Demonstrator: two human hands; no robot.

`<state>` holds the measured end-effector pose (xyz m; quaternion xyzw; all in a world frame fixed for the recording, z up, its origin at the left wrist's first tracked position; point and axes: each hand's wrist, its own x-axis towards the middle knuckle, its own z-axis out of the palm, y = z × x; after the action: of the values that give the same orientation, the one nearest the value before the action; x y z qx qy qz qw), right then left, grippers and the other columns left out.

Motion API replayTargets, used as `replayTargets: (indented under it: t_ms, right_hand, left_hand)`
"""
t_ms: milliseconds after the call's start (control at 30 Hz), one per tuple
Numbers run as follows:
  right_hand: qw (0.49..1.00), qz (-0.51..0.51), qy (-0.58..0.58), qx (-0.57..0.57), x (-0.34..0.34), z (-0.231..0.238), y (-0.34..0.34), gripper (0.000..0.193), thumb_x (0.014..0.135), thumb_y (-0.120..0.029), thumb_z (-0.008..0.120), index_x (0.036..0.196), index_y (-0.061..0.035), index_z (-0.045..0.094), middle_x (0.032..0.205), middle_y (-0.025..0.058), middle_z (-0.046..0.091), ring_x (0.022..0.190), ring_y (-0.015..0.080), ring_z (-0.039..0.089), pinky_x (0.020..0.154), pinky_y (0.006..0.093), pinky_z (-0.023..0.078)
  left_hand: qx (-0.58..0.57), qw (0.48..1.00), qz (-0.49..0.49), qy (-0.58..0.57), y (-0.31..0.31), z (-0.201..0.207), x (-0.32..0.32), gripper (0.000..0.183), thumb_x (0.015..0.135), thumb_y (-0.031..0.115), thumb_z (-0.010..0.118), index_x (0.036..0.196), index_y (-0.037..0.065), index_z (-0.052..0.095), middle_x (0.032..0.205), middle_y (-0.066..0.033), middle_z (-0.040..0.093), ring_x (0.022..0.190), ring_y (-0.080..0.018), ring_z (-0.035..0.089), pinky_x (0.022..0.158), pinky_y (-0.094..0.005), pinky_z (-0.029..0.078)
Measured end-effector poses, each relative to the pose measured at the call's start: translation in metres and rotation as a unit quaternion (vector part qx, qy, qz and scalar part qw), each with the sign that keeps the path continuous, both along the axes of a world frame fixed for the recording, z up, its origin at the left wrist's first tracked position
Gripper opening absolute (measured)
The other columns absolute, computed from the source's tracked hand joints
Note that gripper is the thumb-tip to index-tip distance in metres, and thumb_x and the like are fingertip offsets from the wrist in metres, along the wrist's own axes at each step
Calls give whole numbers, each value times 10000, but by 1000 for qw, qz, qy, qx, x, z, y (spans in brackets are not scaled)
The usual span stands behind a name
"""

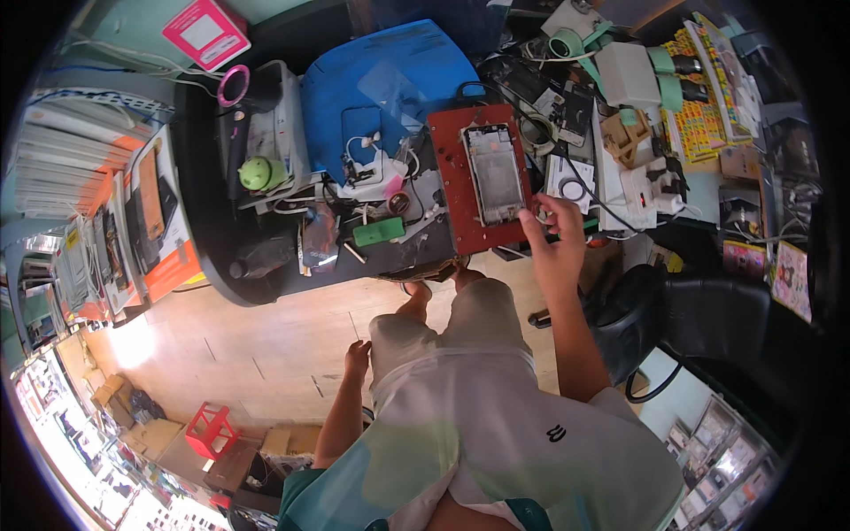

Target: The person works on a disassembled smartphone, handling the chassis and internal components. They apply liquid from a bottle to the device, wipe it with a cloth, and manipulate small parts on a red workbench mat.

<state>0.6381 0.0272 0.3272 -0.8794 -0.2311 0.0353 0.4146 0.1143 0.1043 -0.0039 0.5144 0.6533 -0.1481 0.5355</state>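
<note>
Black desk point(385, 257) carries a red board point(455, 190), its lower right edge partly hidden by the right hand point(560, 248). Phone frame point(498, 177) lies on the board, inner detail indistinct, just left of the right thumb. Right fingers bent; pinch cannot be told. Left hand point(357, 357) hangs off-desk, fingers curled, contents unreadable.

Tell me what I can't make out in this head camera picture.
- Right hand, head view: whether its fingertips pinch anything; its own curled fingers hide that.
- Left hand, head view: whether it holds anything; too small, fingers curled.
- Open phone-shaped device, head view: its fine parts are too small, and its underside is hidden against the red board.
- Goods at lower left, head view: too small and glare-washed.
</note>
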Motion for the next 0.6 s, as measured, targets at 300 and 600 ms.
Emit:
replayTargets:
  t_ms: [300,600]
  right_hand:
    - [996,83,35,11,74,-32,22,314,892,-120,831,1181,-66,722,1043,38,644,823,141,551,727,286,456]
    - [984,141,102,39,92,-45,21,342,850,-68,856,1132,-27,667,1013,54,590,807,138,486,726,275,420]
  left_hand:
    - [-38,970,-162,179,-1,-12,159,1016,897,548,769,1643,53,287,1418,-279,625,1340,-390,607,1118,-451,509]
    - [-141,957,-65,245,-30,-45,207,1284,680,608,864,1677,142,204,1570,-276,462,1436,-404,501,1167,-479,463]
